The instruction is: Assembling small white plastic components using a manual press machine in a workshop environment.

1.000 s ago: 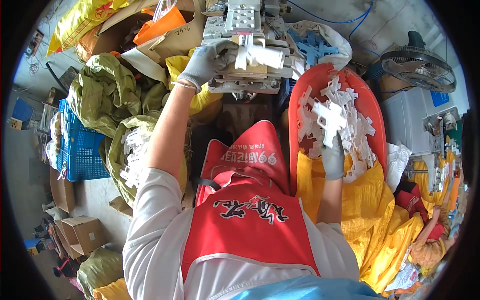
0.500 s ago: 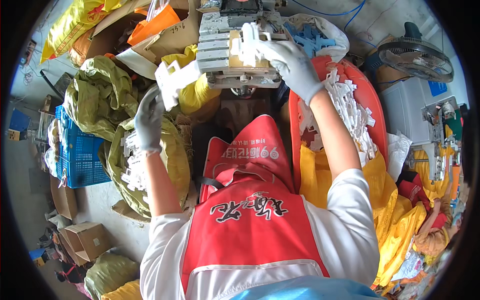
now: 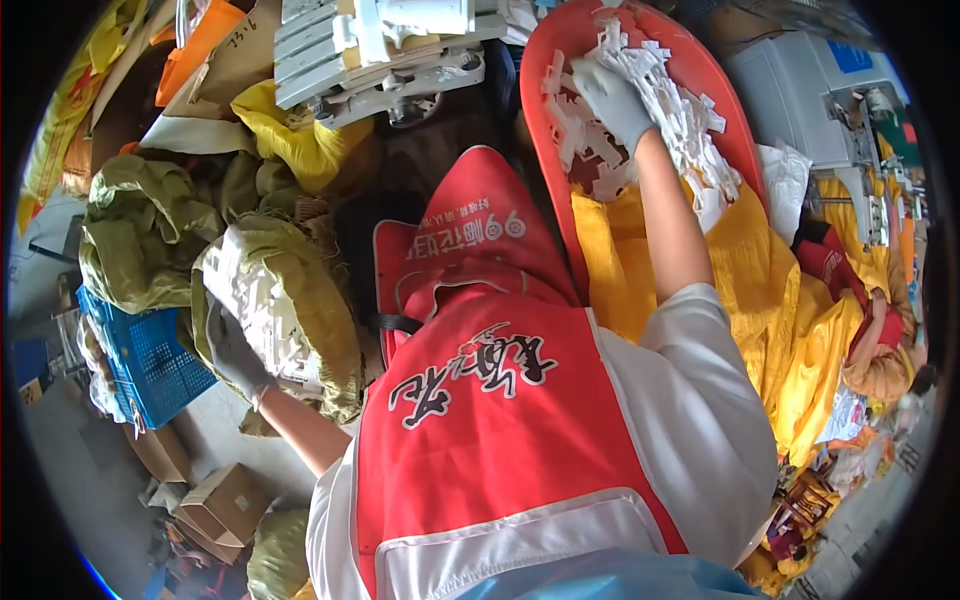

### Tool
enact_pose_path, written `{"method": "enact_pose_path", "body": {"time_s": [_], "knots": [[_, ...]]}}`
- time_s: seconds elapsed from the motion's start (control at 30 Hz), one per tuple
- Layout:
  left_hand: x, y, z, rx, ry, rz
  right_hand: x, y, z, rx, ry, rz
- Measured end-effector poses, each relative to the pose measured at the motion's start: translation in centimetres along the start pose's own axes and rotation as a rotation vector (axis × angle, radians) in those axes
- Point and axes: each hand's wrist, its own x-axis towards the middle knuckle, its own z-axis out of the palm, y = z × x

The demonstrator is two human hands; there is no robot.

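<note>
Gloves of thin grey fabric cover both your hands. Your left hand (image 3: 235, 350) reaches to the left side of an open olive-green woven sack (image 3: 325, 295), beside the white, angular plastic pieces (image 3: 268, 312) heaped inside it. Its fingers are partly hidden, so I cannot tell how far that grip is open or whether it has hold of a piece. Your right hand (image 3: 612, 105) is down over the loose white plastic parts (image 3: 668, 105) in a long red plastic tub (image 3: 538, 120), its fingers bent toward the heap; whether that grip has closed on one, I cannot tell.

Ahead of you, at the upper edge, another white plastic piece (image 3: 400, 18) sits on a grey slatted metal machine bed (image 3: 310, 62), well apart from both hands. A bright yellow sack (image 3: 290, 125) lies just on your side of it. Orange-yellow woven sheeting (image 3: 755, 330) covers the tub's near end, next to your right forearm. A blue plastic crate (image 3: 150, 355) stands left of the olive-green sack, and your red apron (image 3: 500, 440) spreads between sack and tub.
</note>
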Motion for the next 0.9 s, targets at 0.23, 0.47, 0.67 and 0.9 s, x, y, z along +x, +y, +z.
{"method": "enact_pose_path", "body": {"time_s": [0.23, 0.47, 0.67, 0.9], "knots": [[-1.7, -4.7, -4.8, 0.090, 0.151, -0.185, -7.5, 7.6, 6.6, -0.363, -0.357, 0.644], [-2.2, -2.1, -1.4, 0.259, -0.066, 0.222, -1.9, 14.6, 13.2, -0.531, -0.248, 0.302], [-3.9, 3.4, 1.2, 0.167, -0.215, 0.288, -5.0, 15.6, 9.8, -0.546, -0.332, 0.330], [-3.1, 2.8, 2.4, 0.149, -0.194, 0.274, -9.5, 18.0, -0.3, -0.437, -0.363, 0.603]]}}
